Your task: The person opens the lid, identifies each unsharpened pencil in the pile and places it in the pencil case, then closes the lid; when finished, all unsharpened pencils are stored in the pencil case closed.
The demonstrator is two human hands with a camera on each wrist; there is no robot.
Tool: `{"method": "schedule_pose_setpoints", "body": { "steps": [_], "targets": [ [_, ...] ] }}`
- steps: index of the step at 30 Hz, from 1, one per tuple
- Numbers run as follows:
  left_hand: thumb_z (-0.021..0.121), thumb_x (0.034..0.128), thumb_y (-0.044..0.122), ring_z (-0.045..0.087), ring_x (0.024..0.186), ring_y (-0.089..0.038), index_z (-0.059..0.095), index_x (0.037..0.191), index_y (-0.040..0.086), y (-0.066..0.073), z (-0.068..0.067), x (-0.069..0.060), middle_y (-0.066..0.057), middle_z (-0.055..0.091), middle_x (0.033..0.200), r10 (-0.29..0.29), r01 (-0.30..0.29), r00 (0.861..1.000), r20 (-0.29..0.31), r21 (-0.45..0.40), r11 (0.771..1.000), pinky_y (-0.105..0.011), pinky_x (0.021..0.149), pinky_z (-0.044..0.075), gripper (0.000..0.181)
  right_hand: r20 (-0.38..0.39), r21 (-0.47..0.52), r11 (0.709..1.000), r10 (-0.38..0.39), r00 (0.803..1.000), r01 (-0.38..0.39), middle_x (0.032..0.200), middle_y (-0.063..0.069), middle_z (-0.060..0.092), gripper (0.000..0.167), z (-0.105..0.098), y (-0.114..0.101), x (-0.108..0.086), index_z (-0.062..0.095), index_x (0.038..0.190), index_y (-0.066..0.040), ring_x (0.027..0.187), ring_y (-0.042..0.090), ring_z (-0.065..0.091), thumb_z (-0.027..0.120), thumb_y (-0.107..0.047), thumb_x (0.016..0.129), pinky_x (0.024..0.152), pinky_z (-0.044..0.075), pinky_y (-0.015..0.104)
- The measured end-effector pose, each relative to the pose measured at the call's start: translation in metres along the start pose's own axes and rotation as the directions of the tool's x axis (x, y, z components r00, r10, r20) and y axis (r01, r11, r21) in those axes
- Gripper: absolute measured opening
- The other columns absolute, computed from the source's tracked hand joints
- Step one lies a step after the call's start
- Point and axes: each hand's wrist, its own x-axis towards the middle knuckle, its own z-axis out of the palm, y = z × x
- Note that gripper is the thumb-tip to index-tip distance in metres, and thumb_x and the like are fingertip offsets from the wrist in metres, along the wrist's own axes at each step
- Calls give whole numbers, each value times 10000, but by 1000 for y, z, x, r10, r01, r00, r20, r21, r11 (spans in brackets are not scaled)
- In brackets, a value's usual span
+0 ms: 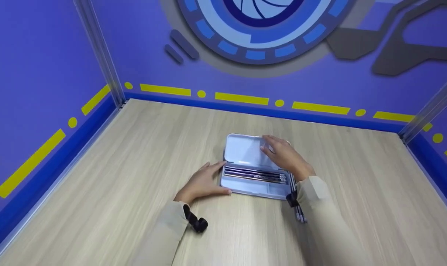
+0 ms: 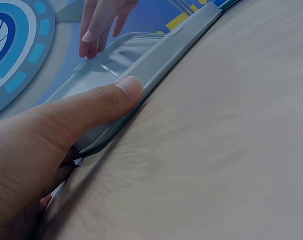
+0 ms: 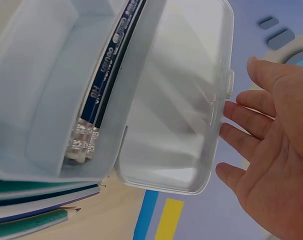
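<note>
A pale pencil case [image 1: 245,188] lies on the table with its lid [image 1: 241,147] raised away from me. Several dark blue pencils [image 1: 253,174] with silver ends fill its rear compartment; the right wrist view shows "HB" on one. My left hand [image 1: 205,181] grips the case's left end, thumb along the front wall, other fingers at the rear corner and partly hidden. Fairly straight fingers of my right hand [image 1: 284,155] are at the lid's far edge; the right wrist view shows the fingertips [image 3: 231,110] close against it, with contact hard to tell.
Several loose pencils [image 1: 300,214] lie beside the case's right end, partly under the right wrist; green and blue ones [image 3: 36,222] appear in the right wrist view. Blue patterned walls [image 1: 153,66] border the wooden table [image 1: 134,147] at the back and sides.
</note>
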Motion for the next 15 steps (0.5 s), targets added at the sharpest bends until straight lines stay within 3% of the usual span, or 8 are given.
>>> {"method": "schedule_pose_setpoints", "body": {
  "steps": [8,15],
  "targets": [
    [835,604,573,224,1435,-430,373,1488,253,2,0,-1,-1,398,1522,-10,10,1000,-6,-8,1000,-560,1168,228,1047,-88,-39,997,-68,994,65,1498,144,412,524,0,-1,-11,411,1460,-86,1410,340,341,500,-323,1001,1156,289,512],
    [834,606,574,233,1431,-434,378,1486,248,1,0,0,0,405,1518,6,-6,1000,-13,-12,1000,-558,1169,230,1043,-212,-121,975,-210,954,188,1402,151,504,471,3,0,-23,507,1386,-49,1319,318,462,560,-276,977,1103,389,480]
  ]
}}
